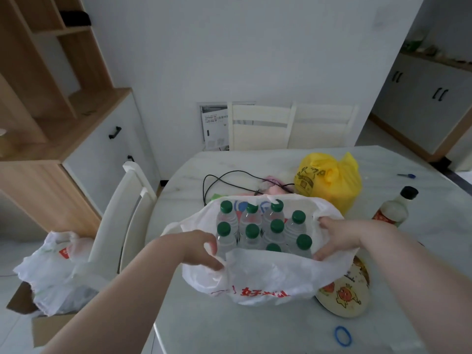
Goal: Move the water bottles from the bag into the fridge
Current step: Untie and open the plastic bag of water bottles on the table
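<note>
In the head view the water bottles stand packed upright inside the white bag on the bench, with the left hand and right hand each pinching the bag's rim in curled fingers to hold its mouth apart. If either grip slips, the thin plastic could flop over the caps, and lifting one bottle may topple its neighbours; no fridge shows

I have one wide-angle head view, looking forward and down from close above the table; the bag sits centre, chairs and wall toward 12 o'clock.
</note>
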